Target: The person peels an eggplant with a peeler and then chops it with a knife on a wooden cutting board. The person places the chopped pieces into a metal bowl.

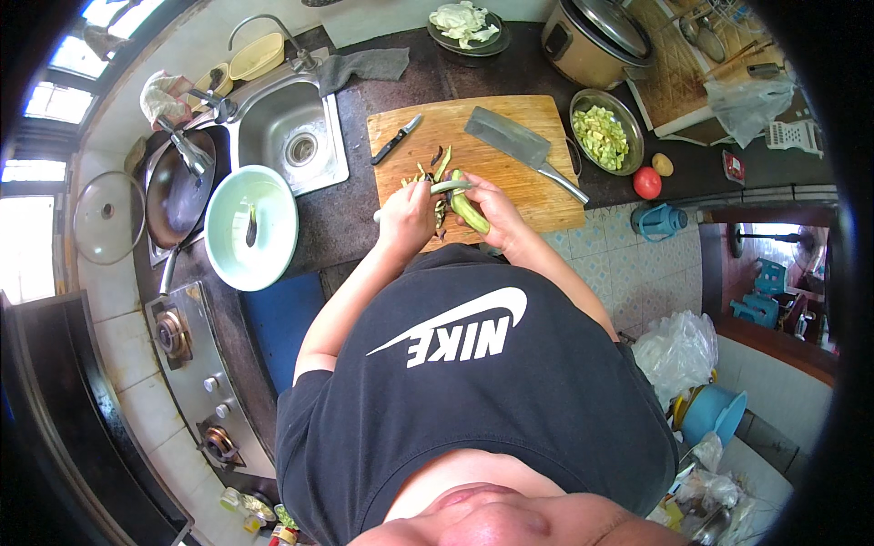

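My left hand (404, 217) is closed on a pale-handled peeler (450, 185), its head against a peeled green eggplant (470, 211). That eggplant is held in my right hand (497, 210), over the near part of a wooden cutting board (410, 143). Dark and green peel strips (444, 160) lie on the board around my left hand. Behind them rest a small black-handled knife (396, 140) at the left and a cleaver (509, 136) at the right. To the left, a small dark eggplant (252, 226) floats or lies in a pale green basin (217, 252) of water.
A metal bowl of diced pale green vegetable (601, 138), a tomato (647, 183) and a potato (662, 164) sit right of the board. Behind are a rice cooker (580, 58) and a plate of leafy vegetable (464, 24). The sink (283, 130), wok (179, 194) and gas stove (198, 362) are leftward.
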